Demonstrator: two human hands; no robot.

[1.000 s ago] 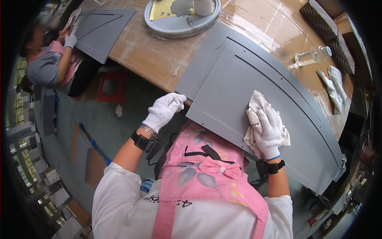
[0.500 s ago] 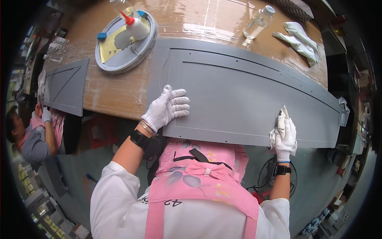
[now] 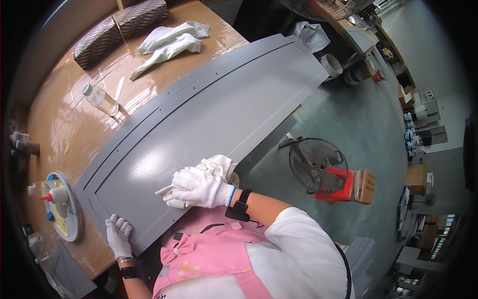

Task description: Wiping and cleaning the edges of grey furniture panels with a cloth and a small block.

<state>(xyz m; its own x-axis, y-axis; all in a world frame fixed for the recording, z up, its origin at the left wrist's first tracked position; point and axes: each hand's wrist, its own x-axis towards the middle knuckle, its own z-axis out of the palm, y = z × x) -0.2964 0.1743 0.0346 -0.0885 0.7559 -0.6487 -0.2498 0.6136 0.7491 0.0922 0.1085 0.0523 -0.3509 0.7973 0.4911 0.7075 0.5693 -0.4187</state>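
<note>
A long grey panel with a framed border and small dark holes lies on the wrapped table in front of me. My right hand, in a white knit glove, presses a crumpled white cloth onto the panel near its front edge. Part of that cloth is hidden under the palm. At the panel's near left corner rests my left hand, also gloved, its fingers stretched out with nothing in them.
On the brown table are a clear bottle, a white rag, a patterned box, and a round lid with a red-tipped glue bottle. A black fan stands on the floor at right.
The view has turned to the right. My right hand, with the cloth, has come across the panel toward my left hand. The left hand stays at the panel's left end.
</note>
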